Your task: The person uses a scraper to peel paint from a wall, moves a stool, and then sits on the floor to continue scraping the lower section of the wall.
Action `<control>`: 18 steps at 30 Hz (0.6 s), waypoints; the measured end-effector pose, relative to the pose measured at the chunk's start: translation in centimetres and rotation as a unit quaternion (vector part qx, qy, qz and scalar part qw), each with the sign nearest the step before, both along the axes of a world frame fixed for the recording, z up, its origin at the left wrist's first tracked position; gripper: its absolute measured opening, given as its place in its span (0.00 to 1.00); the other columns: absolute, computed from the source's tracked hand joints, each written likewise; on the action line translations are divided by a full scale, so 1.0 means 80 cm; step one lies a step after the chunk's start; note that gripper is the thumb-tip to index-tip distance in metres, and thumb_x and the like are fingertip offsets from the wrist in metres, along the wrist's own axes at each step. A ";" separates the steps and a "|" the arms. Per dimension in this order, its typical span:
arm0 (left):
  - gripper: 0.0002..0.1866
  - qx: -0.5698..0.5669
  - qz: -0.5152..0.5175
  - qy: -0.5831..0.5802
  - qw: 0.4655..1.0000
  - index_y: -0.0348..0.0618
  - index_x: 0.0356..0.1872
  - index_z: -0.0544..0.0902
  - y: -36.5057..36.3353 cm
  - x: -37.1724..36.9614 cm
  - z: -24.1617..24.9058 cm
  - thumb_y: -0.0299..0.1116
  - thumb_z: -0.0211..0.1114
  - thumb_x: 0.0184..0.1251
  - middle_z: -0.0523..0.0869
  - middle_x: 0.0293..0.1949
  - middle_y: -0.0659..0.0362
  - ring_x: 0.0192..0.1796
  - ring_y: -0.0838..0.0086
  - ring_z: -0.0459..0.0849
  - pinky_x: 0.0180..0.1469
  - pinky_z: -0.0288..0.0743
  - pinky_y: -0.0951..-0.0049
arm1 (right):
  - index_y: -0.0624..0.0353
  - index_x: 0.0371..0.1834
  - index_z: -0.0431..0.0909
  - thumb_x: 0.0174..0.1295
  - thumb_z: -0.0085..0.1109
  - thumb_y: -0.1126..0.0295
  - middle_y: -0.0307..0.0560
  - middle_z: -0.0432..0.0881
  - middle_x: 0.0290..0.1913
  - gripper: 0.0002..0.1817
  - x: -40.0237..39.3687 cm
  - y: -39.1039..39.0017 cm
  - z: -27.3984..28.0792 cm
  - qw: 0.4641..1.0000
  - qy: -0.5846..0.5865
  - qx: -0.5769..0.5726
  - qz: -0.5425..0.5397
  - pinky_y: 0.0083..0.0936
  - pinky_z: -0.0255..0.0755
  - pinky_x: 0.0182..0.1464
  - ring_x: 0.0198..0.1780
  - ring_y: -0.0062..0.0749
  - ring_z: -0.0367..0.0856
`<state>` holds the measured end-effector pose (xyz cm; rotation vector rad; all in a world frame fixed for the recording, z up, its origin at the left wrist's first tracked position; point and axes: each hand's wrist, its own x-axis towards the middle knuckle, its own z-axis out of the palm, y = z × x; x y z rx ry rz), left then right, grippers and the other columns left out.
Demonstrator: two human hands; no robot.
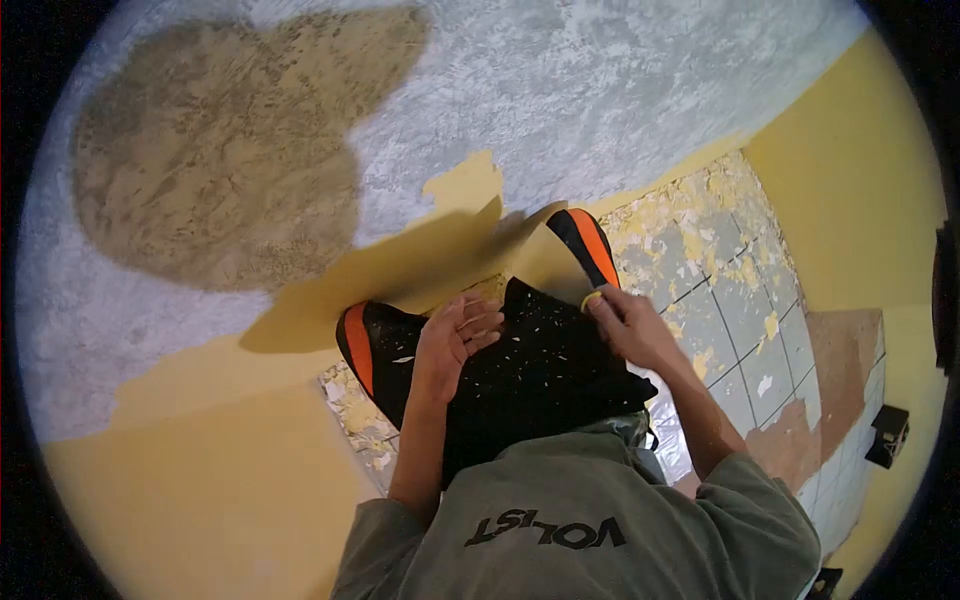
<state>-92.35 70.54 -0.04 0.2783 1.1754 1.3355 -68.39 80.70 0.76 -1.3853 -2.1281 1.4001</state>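
Note:
My right hand (628,325) is closed around the handle of a scraper (593,299) with a yellow part showing at the fingers. Its blade points up and left toward the base of the wall, beside my right shoe. Held over my dark trousers, my left hand (455,335) is empty, palm turned inward and fingers apart. In front of me the wall (600,90) is stripped to rough grey-white, with a large brown patch (230,150). Yellow paint (468,185) remains along its lower part.
Paint flakes lie over the grey floor tiles (735,310) and on my trousers (545,345). My black and orange shoes (592,245) stand close to the wall. A yellow side wall (850,200) rises at right, and a dark box-like object (887,436) sits farther off.

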 end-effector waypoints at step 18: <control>0.17 0.029 -0.055 0.013 0.998 0.39 0.47 0.73 -0.016 0.018 0.008 0.41 0.51 0.67 0.80 0.43 0.53 0.45 0.67 0.81 0.46 0.76 0.67 | 0.58 0.36 0.79 0.59 0.57 0.60 0.55 0.76 0.20 0.13 0.007 0.127 0.009 0.956 -0.015 0.291 0.044 0.34 0.68 0.25 0.22 0.49 0.76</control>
